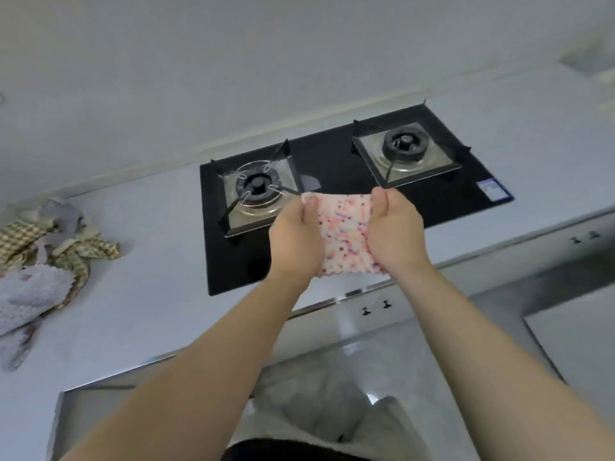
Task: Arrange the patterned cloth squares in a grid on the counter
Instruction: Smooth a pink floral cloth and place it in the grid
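Observation:
A pink-and-white speckled cloth square [342, 232] hangs in the air above the front of the black gas hob [332, 161]. My left hand [294, 239] pinches its upper left corner and my right hand [394, 227] pinches its upper right corner, so the cloth is stretched between them. A crumpled heap of other cloths [43, 254], checked green and fluffy white among them, lies on the pale counter [149, 267] at the far left.
The hob has two burners with pan supports, one left [258, 188] and one right [404, 146]. A wall runs behind the counter. Cabinet fronts with small knobs [376, 307] lie below the counter edge.

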Demonstrator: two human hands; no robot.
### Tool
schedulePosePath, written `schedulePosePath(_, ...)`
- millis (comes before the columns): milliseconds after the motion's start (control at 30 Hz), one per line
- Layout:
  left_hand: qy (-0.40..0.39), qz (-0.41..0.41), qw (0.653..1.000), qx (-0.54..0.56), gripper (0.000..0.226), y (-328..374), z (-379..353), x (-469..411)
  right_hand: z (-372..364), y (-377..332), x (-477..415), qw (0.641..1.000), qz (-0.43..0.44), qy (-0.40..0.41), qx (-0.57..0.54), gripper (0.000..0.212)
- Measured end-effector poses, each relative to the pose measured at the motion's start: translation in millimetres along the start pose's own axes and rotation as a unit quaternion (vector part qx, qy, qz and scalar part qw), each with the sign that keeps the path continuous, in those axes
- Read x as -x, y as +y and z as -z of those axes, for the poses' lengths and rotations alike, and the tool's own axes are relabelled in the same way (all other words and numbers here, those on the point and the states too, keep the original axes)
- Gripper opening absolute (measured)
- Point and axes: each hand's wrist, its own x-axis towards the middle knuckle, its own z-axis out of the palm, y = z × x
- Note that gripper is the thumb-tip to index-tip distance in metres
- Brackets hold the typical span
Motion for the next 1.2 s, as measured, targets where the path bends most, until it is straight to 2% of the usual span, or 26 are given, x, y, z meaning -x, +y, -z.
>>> schedulePosePath(133, -0.080, -0.030, 0.996, 0.008, 0.035, 67.8, -85.9, 37.1, 113.6, 41.1, -0.3, 0.995, -0.056, 0.059, 0.049, 0.037)
schedulePosePath(267, -0.133, -0.048, 0.990, 0.028, 0.035, 114.4, -152.9, 61.2, 193.9, 71.4, -5.6, 0.989, -0.085, 0.107, 0.062, 0.034)
schedulePosePath(400, -0.167, -0.086, 0.982, 0.015, 0.039, 145.8, -199.5, 68.8, 240.8, 95.8, -15.1, 0.983, -0.123, 0.135, 0.032, 0.033)
schedulePosePath(500, -0.191, -0.068, 0.978, 0.045, 0.040, 163.1, -228.4, 67.3, 265.7, 110.3, -28.1, 0.979, -0.135, 0.149, 0.037, 0.034)
schedulePosePath(600, -0.224, -0.049, 0.972, 0.050, 0.037, 175.5, -257.6, 58.4, 288.3, 125.7, -49.3, 0.975, -0.151, 0.163, 0.030, 0.045)
schedulePosePath(767, -0.259, 0.019, 0.965, 0.037, 0.032, 194.3, -308.6, 16.8, 317.1, 148.3, -102.1, 0.974, -0.183, 0.121, 0.051, 0.052)
schedulePosePath(833, -0.275, 0.054, 0.958, 0.064, 0.032, 201.8, -326.8, -5.9, 325.6, 157.1, -129.1, 0.973, -0.206, 0.097, 0.016, 0.043)
schedulePosePath(867, -0.284, 0.064, 0.954, 0.076, 0.040, 204.8, -336.1, -17.7, 329.6, 162.6, -142.8, 0.972, -0.218, 0.089, -0.013, 0.035)
schedulePosePath(967, -0.318, 0.018, 0.945, 0.075, 0.054, 211.6, -363.3, -52.1, 341.4, 185.2, -186.6, 0.966, -0.238, 0.082, -0.064, 0.022)
schedulePosePath(1100, -0.334, -0.071, 0.940, 0.000, 0.034, 222.4, -405.9, -91.6, 355.5, 208.2, -242.5, 0.960, -0.248, 0.061, -0.116, 0.038)
schedulePosePath(1200, -0.351, -0.083, 0.932, -0.030, 0.030, 233.4, -437.8, -115.1, 366.7, 222.8, -282.3, 0.955, -0.258, 0.039, -0.143, 0.040)
